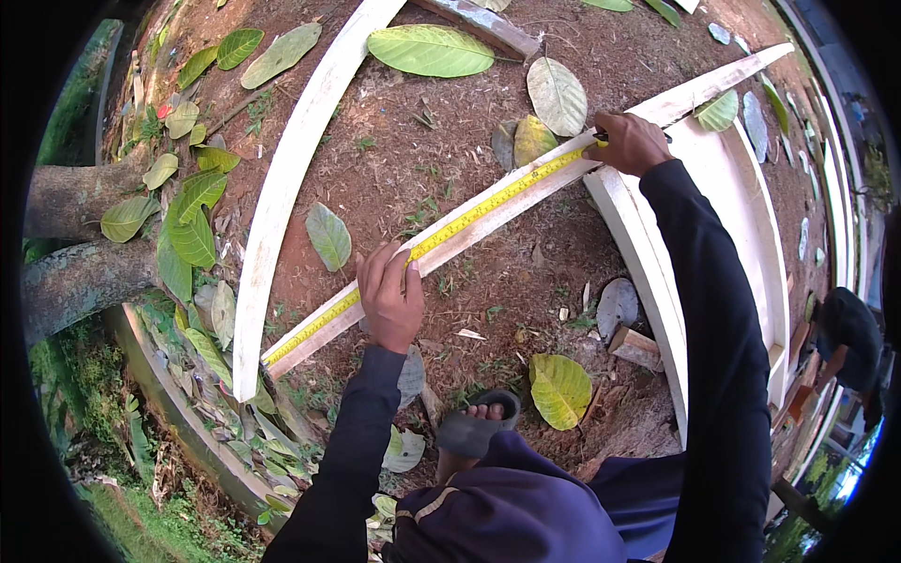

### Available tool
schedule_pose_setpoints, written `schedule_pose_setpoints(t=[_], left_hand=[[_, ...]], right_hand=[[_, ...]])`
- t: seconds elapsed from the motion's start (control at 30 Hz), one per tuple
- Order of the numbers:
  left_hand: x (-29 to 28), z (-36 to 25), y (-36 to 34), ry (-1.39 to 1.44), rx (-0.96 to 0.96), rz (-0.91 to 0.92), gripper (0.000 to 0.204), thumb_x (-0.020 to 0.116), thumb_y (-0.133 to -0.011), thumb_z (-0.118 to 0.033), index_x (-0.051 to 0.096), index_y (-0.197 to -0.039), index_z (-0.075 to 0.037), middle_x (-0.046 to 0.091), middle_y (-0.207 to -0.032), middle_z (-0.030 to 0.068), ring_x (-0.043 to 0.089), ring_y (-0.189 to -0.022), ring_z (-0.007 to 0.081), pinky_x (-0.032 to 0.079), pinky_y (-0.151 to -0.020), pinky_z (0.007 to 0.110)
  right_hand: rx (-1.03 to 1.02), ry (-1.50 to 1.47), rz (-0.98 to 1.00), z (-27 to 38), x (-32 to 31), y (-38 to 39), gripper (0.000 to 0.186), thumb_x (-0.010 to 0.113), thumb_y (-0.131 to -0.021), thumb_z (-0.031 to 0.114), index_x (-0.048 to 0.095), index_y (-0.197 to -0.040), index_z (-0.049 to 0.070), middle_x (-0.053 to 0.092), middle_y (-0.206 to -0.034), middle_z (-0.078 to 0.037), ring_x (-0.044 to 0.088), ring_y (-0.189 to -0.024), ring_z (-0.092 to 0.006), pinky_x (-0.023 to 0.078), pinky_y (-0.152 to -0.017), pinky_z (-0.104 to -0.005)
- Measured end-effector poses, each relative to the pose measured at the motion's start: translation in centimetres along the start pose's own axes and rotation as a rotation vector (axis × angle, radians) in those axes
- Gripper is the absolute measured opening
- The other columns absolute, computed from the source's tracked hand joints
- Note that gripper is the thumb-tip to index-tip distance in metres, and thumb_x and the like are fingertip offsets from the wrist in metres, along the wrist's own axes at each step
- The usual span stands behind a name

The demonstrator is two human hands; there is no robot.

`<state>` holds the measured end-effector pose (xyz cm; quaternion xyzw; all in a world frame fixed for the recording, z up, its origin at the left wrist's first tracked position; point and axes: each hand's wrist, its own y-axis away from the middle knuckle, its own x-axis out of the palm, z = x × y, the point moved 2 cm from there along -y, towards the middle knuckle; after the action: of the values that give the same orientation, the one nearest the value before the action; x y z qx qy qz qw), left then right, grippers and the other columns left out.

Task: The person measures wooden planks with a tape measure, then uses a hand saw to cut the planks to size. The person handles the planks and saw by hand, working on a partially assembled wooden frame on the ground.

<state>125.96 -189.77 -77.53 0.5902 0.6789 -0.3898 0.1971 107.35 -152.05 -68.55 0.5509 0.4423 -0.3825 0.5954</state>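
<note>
A pale wooden batten (526,194) runs slantwise over the ground. Stretched along its top is the yellow blade of a tape measure (469,217), its far-left end by the foot of another pale plank (286,178). My left hand (390,296) presses the blade onto the batten about a third of the way along, fingers closed over it. Farther right, my right hand (634,144) is closed at the other end of the blade, gripping the tape measure there; its case is mostly hidden by the fingers. A small dark bit shows beside the knuckles.
Pale boards (648,272) form a frame on the right, close to my right forearm. A short wood block (636,348) lies beside it. Large leaves (560,390) litter the brown soil. Tree trunks (89,281) stand at left. Another person (847,342) is at the right edge.
</note>
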Motion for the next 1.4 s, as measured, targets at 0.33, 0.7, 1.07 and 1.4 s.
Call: schedule_pose_setpoints(t=[0.33,0.7,1.07,1.4], left_hand=[[2.0,-1.1,-0.3,0.097,-0.268,-0.172,0.018,0.066,-0.092,-0.006,0.07,-0.108,-0.001,0.067,-0.124,0.0113,0.06,-0.123,0.0337,0.034,-0.117,0.056],[1.0,0.6,1.5,0.111,-0.267,-0.192,0.021,0.069,-0.091,-0.007,0.071,-0.111,-0.001,0.068,-0.119,0.0131,0.063,-0.115,0.0345,0.034,-0.117,0.056],[2.4,-1.5,0.1,0.012,-0.146,-0.107,0.015,0.073,-0.087,-0.01,0.076,-0.101,-0.004,0.067,-0.121,0.0069,0.059,-0.122,0.0314,0.033,-0.117,0.058],[4.2,-2.1,-0.3,0.077,-0.213,-0.178,0.024,0.069,-0.088,-0.007,0.066,-0.111,-0.002,0.067,-0.119,0.0125,0.06,-0.12,0.034,0.032,-0.117,0.059]], right_hand=[[0.135,0.011,0.107,0.5,-0.3,-0.8,0.048,0.083,-0.077,0.042,0.072,-0.113,0.013,0.074,-0.109,-0.011,0.071,-0.105,-0.0309,0.055,-0.089,-0.0448],[0.144,-0.044,0.094,0.2,0.0,-1.0,0.054,0.085,-0.075,0.041,0.071,-0.116,0.009,0.075,-0.11,-0.012,0.072,-0.104,-0.0309,0.054,-0.089,-0.0444],[0.141,-0.065,0.091,0.0,0.0,-1.5,0.051,0.087,-0.071,0.04,0.073,-0.109,0.009,0.075,-0.103,-0.012,0.073,-0.099,-0.0312,0.054,-0.086,-0.0441],[0.143,-0.037,0.118,-0.5,0.2,-1.9,0.052,0.087,-0.071,0.041,0.073,-0.108,0.008,0.075,-0.101,-0.013,0.073,-0.097,-0.0308,0.055,-0.084,-0.0431]])
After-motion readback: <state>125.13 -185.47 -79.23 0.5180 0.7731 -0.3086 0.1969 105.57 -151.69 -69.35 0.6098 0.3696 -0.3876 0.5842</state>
